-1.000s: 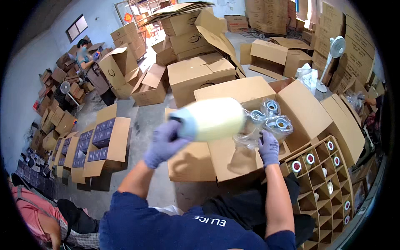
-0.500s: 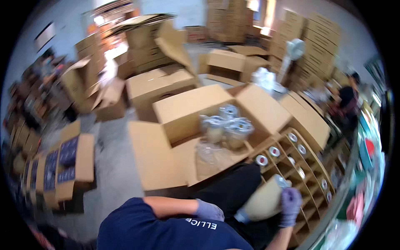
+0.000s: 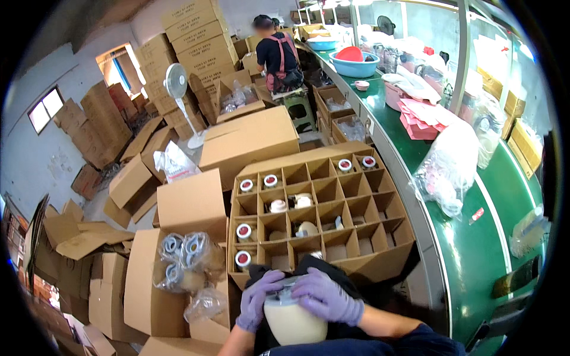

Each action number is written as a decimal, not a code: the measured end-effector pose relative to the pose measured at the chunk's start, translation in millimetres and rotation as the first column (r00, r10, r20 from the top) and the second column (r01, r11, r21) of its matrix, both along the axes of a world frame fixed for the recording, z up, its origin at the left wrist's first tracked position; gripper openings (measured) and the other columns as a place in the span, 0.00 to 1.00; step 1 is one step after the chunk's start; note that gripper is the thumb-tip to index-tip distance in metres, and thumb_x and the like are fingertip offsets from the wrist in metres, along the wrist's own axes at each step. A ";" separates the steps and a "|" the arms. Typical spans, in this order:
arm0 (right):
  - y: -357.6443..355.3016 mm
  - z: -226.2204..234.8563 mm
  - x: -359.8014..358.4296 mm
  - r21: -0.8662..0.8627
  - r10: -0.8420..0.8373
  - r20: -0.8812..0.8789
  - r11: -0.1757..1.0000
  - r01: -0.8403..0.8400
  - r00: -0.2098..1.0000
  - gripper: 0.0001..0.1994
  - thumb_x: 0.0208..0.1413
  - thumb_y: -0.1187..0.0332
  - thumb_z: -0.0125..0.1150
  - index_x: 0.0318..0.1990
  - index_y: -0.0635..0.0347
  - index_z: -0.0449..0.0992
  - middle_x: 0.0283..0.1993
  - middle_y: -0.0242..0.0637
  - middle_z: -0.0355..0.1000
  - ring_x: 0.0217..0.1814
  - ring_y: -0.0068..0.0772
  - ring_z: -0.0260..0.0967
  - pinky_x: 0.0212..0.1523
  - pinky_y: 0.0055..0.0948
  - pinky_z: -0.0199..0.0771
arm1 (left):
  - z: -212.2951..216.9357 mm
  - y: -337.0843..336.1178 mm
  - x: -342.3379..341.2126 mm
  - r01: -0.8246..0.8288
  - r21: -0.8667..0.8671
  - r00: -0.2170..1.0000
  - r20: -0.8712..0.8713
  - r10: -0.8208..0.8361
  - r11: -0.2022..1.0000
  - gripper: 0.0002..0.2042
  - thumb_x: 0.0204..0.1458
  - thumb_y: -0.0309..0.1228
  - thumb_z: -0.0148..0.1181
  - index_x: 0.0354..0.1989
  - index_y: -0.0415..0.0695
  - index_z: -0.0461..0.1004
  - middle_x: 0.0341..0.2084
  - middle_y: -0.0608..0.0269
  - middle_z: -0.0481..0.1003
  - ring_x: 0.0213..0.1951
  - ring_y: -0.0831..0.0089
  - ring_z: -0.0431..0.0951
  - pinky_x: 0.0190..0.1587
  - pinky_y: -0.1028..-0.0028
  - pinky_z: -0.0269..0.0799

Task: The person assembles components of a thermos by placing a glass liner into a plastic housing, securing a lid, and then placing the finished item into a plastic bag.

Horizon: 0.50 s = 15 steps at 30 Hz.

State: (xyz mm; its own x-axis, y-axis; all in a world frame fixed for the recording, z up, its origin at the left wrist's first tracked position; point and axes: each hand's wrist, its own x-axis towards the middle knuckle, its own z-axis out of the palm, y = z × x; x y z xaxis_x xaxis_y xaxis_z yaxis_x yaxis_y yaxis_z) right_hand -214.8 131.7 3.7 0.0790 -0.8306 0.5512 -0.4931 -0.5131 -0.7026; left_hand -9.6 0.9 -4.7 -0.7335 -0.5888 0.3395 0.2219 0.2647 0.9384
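A cream, rounded jar-like vessel (image 3: pixel 294 325) with a translucent grey-blue top stands in my lap. My left hand (image 3: pixel 261 299), in a purple glove, curves around the left side of its top. From the other side, my right hand (image 3: pixel 328 295), also gloved, lies across the top with its fingers bent over the rim. What the fingertips press on is partly hidden. Just beyond my hands is a divided carton (image 3: pixel 368 228), some cells holding pieces with white, red-centred tops (image 3: pixel 243 258). To its left, an open carton (image 3: pixel 142 285) holds several similar vessels in clear plastic (image 3: pixel 187 252).
On the right runs a green workbench (image 3: pixel 439 261) with bagged items, pink sheets (image 3: pixel 418 115) and a blue basin (image 3: pixel 354 66). A co-worker (image 3: pixel 279 56) sits at the far end. A white standing fan (image 3: pixel 176 83), stacked cartons (image 3: pixel 199 44) and a white bag (image 3: pixel 174 163) are farther left.
My view has swung right toward the bench. The cream vessel, tilted with my right hand at its end before, is now upright in my lap, with both hands at its top.
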 end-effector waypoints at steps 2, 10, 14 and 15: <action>-2.5 39.7 25.4 -0.032 -0.221 -0.115 0.975 0.219 0.969 0.25 0.59 0.58 0.58 0.62 0.61 0.69 0.65 0.51 0.66 0.69 0.54 0.62 0.70 0.56 0.49 | -11.6 0.4 11.2 -0.221 0.359 0.975 0.111 0.193 0.907 0.32 0.67 0.52 0.39 0.57 0.30 0.74 0.60 0.47 0.73 0.65 0.57 0.68 0.72 0.61 0.52; -58.6 -61.5 -40.3 0.152 -0.099 0.062 0.984 0.089 0.993 0.34 0.65 0.58 0.48 0.74 0.65 0.52 0.76 0.56 0.50 0.79 0.60 0.44 0.76 0.55 0.40 | 105.9 34.3 -27.6 -0.099 0.265 0.952 0.304 0.014 0.959 0.32 0.69 0.50 0.39 0.68 0.32 0.63 0.65 0.50 0.67 0.65 0.62 0.67 0.72 0.61 0.51; -35.8 15.3 -33.7 -0.055 -0.106 0.064 0.992 0.109 0.992 0.37 0.65 0.54 0.45 0.76 0.64 0.46 0.79 0.55 0.43 0.82 0.64 0.34 0.77 0.58 0.29 | 32.2 -0.8 -36.9 -0.304 0.636 0.943 0.094 0.320 0.709 0.33 0.67 0.51 0.49 0.68 0.33 0.62 0.61 0.52 0.70 0.62 0.64 0.69 0.69 0.64 0.58; -22.3 33.4 -25.7 0.028 -0.009 -0.045 1.000 0.011 0.999 0.36 0.65 0.56 0.46 0.76 0.63 0.46 0.79 0.54 0.43 0.81 0.64 0.35 0.77 0.60 0.32 | 8.3 -11.6 -35.2 -0.234 0.625 0.965 0.057 0.256 0.744 0.33 0.67 0.51 0.48 0.68 0.33 0.62 0.61 0.51 0.70 0.62 0.62 0.69 0.69 0.63 0.58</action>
